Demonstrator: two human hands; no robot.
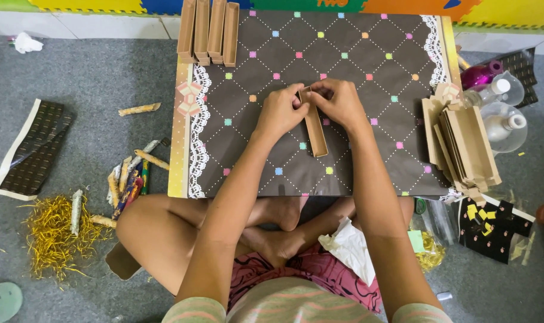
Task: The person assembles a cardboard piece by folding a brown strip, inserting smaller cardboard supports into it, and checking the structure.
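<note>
**Where everything lies**

A board (355,66) lies on the floor before the seated person. Both hands (311,107) meet on a narrow box (315,131) at its middle. Four boxes (208,30) lie at its far left corner, flat cardboard pieces (463,143) at its right edge, bottles (502,110) beyond them.

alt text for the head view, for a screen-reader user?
Both hands, left hand and right hand, pinch the far end of a narrow brown cardboard tray over a dark dotted board. Finished trays stand at its far left corner; flat cardboard pieces lie right.
</note>
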